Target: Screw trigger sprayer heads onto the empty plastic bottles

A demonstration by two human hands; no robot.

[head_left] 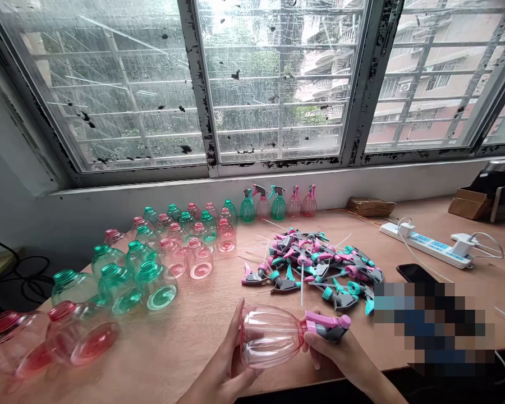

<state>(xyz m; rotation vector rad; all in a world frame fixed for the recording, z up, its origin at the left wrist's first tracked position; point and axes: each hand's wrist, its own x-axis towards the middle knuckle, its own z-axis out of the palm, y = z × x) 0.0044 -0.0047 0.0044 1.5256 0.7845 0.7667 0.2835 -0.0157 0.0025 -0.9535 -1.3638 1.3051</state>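
Observation:
A clear pink spray bottle [269,335] lies on its side in the air above the table's front edge, its base toward the left. Around that base end my left hand [231,359] is closed. At the neck, my right hand [324,350] grips the pink-and-grey spray head [329,325], which sits at the bottle's mouth. Whether the head is screwed fully on, I cannot tell. Just beyond my hands lies a heap of loose pink, teal and grey spray heads [315,261], some with thin white tubes.
Several open pink and green bottles [200,258] stand in rows on the left. By the wall are several bottles with heads fitted [278,206]. On the right lie a power strip [425,245], a phone [418,275] and a brown package [370,207].

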